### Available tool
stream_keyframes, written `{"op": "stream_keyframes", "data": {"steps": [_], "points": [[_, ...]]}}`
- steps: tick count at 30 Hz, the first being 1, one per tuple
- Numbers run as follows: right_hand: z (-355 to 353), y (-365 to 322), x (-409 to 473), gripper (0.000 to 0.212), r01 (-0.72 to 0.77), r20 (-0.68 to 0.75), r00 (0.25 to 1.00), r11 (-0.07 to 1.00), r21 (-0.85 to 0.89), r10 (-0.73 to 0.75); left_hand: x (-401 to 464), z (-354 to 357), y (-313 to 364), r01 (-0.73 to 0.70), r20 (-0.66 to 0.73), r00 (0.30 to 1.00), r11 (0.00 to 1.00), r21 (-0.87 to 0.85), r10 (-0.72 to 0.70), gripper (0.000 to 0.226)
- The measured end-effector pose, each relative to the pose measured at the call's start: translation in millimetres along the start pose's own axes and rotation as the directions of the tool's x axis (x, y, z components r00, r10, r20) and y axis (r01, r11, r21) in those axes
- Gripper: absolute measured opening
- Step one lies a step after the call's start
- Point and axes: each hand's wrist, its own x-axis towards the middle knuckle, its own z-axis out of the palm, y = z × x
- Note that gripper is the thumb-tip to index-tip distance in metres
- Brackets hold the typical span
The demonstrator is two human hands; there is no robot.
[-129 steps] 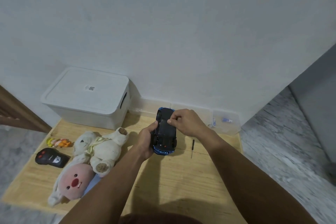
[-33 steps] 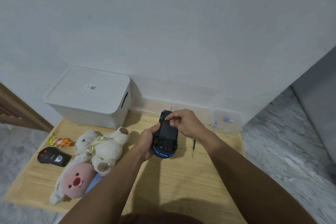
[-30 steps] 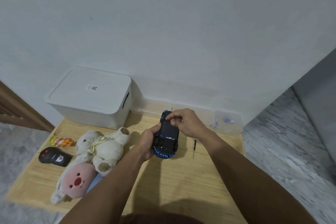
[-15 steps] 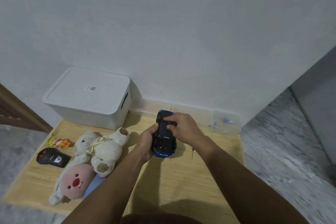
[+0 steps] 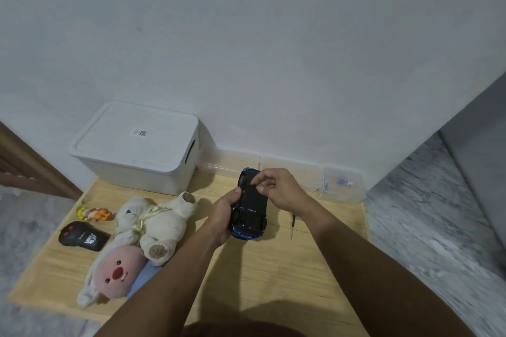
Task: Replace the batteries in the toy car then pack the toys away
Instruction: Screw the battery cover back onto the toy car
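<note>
The blue toy car (image 5: 250, 213) lies upside down above the wooden board, its black underside facing me. My left hand (image 5: 223, 216) grips its left side, thumb on the chassis. My right hand (image 5: 276, 189) hovers over the front half of the underside with fingers curled, thumb and forefinger pinched together at the battery area; whether they hold something small is too fine to tell. A thin black screwdriver (image 5: 293, 224) lies on the board just right of the car.
A white lidded storage box (image 5: 137, 145) stands at the back left. A cream teddy bear (image 5: 156, 216), a pink plush (image 5: 115, 273), a black remote control (image 5: 82, 235) and a small colourful figure (image 5: 93, 213) lie left. Clear plastic containers (image 5: 342, 186) line the wall.
My right hand has lifted slightly from the car's underside and its fingers have drawn into a pinch. The left hand keeps holding the car in much the same place.
</note>
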Motion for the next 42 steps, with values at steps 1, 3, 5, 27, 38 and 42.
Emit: {"op": "stream_keyframes", "data": {"steps": [1, 3, 5, 27, 38, 42], "points": [[-0.6, 0.7, 0.3, 0.024, -0.004, 0.007, 1.000, 1.000, 0.001, 0.004, 0.3, 0.1, -0.6, 0.004, -0.001, 1.000, 1.000, 0.000, -0.004, 0.041], [-1.8, 2.4, 1.2, 0.025, -0.010, 0.017, 1.000, 1.000, -0.001, 0.010, 1.1, 0.4, -1.9, 0.006, -0.001, 1.000, 1.000, -0.002, -0.006, 0.041], [-2.0, 3.3, 1.5, 0.026, -0.009, 0.017, 1.000, 1.000, -0.001, 0.009, 0.9, 1.3, -2.2, 0.006, 0.000, 1.000, 1.000, -0.004, -0.006, 0.041], [17.7, 11.7, -2.4, 0.021, 0.013, -0.198, 0.977, 0.948, -0.318, -0.080, 7.2, 4.0, -4.4, -0.026, 0.021, 0.999, 0.999, 0.042, 0.025, 0.030], [6.7, 64.5, -14.8, 0.020, -0.204, -0.313, 0.937, 0.969, -0.139, 0.153, 15.1, -23.3, -16.7, 0.011, -0.170, 0.985, 0.992, 0.127, 0.011, 0.021], [4.2, 100.1, -26.7, 0.019, -0.374, -0.377, 0.885, 0.900, -0.222, 0.274, 18.0, -37.6, -21.1, 0.042, -0.227, 0.974, 0.991, 0.126, -0.012, 0.020]]}}
